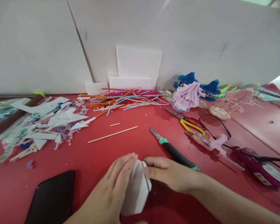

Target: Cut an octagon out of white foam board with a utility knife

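A small white foam board piece (pixel 137 189), with angled edges and a narrow strip along its right side, is held upright or tilted between my hands at the near edge of the view. My left hand (pixel 112 183) lies along its left side, fingers together, with the thumb mostly hidden at the bottom. From the right, my right hand (pixel 170 174) pinches the upper edge by the narrow strip. Just beyond that hand lies a utility knife (pixel 175 151) with a black and teal handle. Two thin wooden sticks (pixel 113 134) rest on the red table (pixel 121 149) ahead.
A black phone (pixel 51 197) lies at left, below a heap of white scraps (pixel 58 123). Coloured pipe cleaners (pixel 128 99) and white boards (pixel 138 63) are at the back. Rightward are umbrella-like crafts (pixel 188 95), pliers (pixel 189 124), a pink glue gun (pixel 216 144) and a purple power strip (pixel 259 168).
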`<action>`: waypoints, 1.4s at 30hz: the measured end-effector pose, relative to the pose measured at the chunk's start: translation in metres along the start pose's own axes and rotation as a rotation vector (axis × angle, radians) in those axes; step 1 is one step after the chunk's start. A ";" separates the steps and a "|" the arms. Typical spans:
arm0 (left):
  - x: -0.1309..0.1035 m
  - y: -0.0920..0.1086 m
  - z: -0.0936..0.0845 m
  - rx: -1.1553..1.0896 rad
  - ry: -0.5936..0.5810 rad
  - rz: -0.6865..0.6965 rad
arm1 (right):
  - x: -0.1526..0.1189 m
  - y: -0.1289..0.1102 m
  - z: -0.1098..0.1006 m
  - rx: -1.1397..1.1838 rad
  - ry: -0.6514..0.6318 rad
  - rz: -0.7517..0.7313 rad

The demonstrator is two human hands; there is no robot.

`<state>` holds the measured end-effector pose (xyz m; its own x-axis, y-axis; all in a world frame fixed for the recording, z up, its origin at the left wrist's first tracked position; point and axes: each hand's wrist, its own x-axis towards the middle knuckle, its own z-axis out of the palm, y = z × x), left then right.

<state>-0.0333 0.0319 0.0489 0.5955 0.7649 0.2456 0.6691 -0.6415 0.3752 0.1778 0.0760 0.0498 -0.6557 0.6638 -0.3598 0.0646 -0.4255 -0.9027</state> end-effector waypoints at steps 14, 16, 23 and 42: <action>0.003 -0.009 0.006 0.041 0.129 0.048 | 0.003 0.005 0.013 0.057 0.000 -0.128; 0.002 -0.011 0.011 0.028 0.166 0.065 | 0.002 0.003 0.013 0.064 -0.020 -0.140; 0.003 -0.011 0.008 0.043 0.146 0.047 | 0.003 0.005 0.014 0.165 -0.015 -0.089; 0.001 -0.012 0.009 -0.006 0.172 0.053 | 0.007 0.013 0.012 0.280 -0.054 -0.105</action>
<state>-0.0368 0.0393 0.0366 0.5446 0.7291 0.4145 0.6357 -0.6812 0.3631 0.1646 0.0679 0.0384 -0.6877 0.6822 -0.2483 -0.2103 -0.5145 -0.8313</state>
